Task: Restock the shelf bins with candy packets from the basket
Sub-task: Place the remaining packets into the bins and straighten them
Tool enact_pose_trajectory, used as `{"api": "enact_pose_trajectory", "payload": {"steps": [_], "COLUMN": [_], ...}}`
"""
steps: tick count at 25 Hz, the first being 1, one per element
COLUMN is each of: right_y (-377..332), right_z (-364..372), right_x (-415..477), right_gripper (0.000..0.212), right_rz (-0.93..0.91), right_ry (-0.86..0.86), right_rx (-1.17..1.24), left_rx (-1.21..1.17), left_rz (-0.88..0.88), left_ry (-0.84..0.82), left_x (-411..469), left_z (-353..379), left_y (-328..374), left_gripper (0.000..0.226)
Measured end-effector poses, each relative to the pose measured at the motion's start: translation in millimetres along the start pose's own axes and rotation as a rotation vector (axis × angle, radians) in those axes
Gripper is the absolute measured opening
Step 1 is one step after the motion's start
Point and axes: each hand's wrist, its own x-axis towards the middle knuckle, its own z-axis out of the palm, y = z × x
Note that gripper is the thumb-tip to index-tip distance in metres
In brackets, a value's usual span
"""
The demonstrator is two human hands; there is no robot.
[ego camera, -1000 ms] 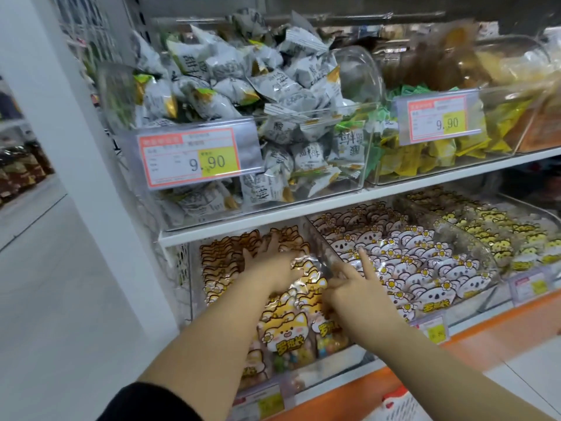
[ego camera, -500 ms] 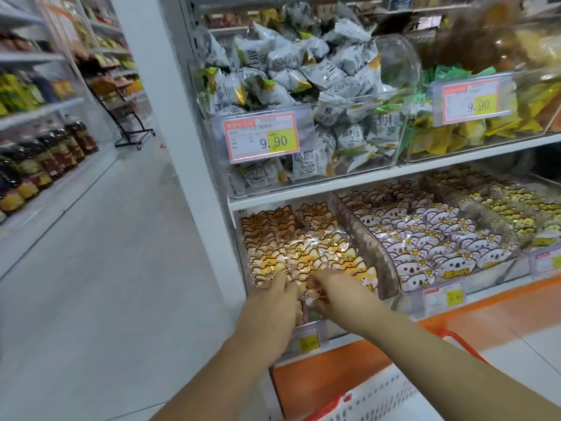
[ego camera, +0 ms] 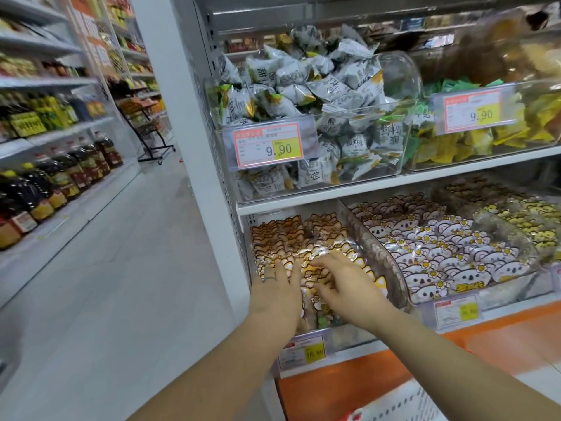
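Orange cat-shaped candy packets (ego camera: 291,235) fill the clear bin (ego camera: 376,259) at the left end of the lower shelf. My left hand (ego camera: 277,291) lies flat on the front packets with a ring on one finger. My right hand (ego camera: 346,284) rests beside it on the same packets, fingers spread and pressing down. Neither hand visibly grips a packet. A corner of the white basket (ego camera: 403,405) with a red rim shows at the bottom, below the shelf.
A bin of white koala packets (ego camera: 440,253) sits to the right, yellow ones (ego camera: 528,226) beyond. The upper shelf holds bins of grey-white packets (ego camera: 303,95) and yellow-green ones (ego camera: 473,141). A white pillar (ego camera: 182,147) stands left, an aisle with bottle shelves (ego camera: 45,177) beyond.
My view has swung left and pulled back from the shelf. Both hands have drawn from deep in the bin to its front packets and now lie side by side.
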Motion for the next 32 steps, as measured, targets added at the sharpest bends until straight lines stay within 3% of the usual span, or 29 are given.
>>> {"api": "enact_pose_trajectory", "payload": {"steps": [2, 5, 9, 12, 14, 19, 21, 23, 26, 28, 30, 32], "right_y": [1, 5, 19, 20, 20, 30, 31, 24, 6, 7, 19, 30], "right_z": [2, 19, 31, 32, 34, 36, 28, 15, -9, -21, -25, -20], "right_x": [16, 38, 50, 48, 44, 45, 48, 44, 18, -2, -15, -22], "right_gripper": [0.045, 0.055, 0.073, 0.097, 0.102, 0.088, 0.065, 0.052, 0.046, 0.043, 0.044, 0.050], "right_rz": [0.021, 0.066, 0.059, 0.028, 0.014, -0.033, -0.038, -0.066, -0.080, -0.103, -0.101, -0.007], "right_ry": [0.004, -0.224, -0.334, -0.284, -0.232, -0.253, -0.322, -0.258, -0.034, 0.057, 0.030, -0.132], "right_rx": [-0.072, -0.284, -0.438, -0.506, -0.545, -0.495, -0.404, -0.266, -0.109, -0.202, -0.396, -0.500], "left_rx": [0.028, 0.049, 0.002, 0.109, 0.197, 0.190, 0.168, 0.094, -0.117, -0.273, -0.333, -0.322], "left_rz": [-0.019, 0.006, 0.020, -0.021, -0.043, -0.147, -0.153, -0.122, -0.015, 0.078, 0.161, 0.186], "left_ry": [-0.132, -0.264, -0.318, -0.268, -0.213, -0.210, -0.266, -0.282, -0.164, -0.046, 0.071, 0.108], "left_x": [16, 46, 67, 58, 51, 68, 68, 54, 28, 12, 7, 13], "left_z": [-1, -6, 0, 3, 4, 21, 16, 6, 1, 9, 23, 35], "left_y": [-6, -17, -22, -19, -15, -15, -15, -10, -5, 1, 8, 10], "left_gripper": [0.130, 0.154, 0.154, 0.152, 0.149, 0.123, 0.147, 0.156, 0.138, 0.114, 0.093, 0.081]}}
